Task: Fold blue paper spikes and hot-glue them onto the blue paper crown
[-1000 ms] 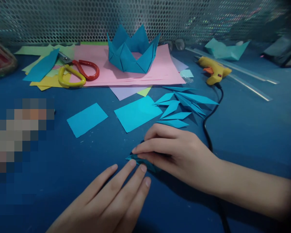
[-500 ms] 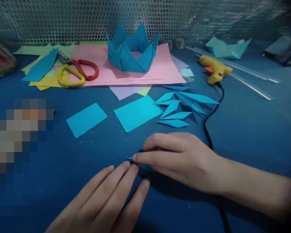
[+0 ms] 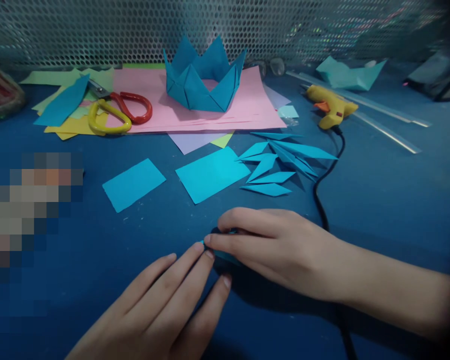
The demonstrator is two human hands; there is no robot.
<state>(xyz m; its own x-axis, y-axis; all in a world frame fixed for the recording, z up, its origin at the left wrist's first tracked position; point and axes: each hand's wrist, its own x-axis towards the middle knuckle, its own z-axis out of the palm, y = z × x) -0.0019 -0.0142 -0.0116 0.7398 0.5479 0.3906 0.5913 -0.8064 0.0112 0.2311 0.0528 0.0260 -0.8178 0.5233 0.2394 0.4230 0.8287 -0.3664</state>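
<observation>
A small piece of blue paper (image 3: 227, 257) lies on the table, mostly hidden beneath my fingers. My right hand (image 3: 270, 245) is curled over it, with the fingertips pressing near its left end. From the lower left, my left hand (image 3: 168, 295) reaches in with fingers stretched out; two fingertips touch the paper's left tip, and the thumb stands apart. Just beyond the hands are a blue paper rectangle (image 3: 212, 175), a smaller blue rectangle (image 3: 134, 185) to its left, and several narrow folded blue paper pieces (image 3: 272, 177) to its right.
A blue folded paper crown (image 3: 202, 95) stands on pink sheets (image 3: 142, 85), near scissors (image 3: 110, 117) with red and yellow handles. A yellow glue gun (image 3: 332, 107) and clear glue sticks (image 3: 388, 132) lie at right; the black cord (image 3: 318, 200) runs under my right arm. A metal mesh (image 3: 97, 32) borders the back.
My left fingertips have slid slightly up and right along the paper's tip, covering more of it. My right hand has shifted a little left. Everything else stays put.
</observation>
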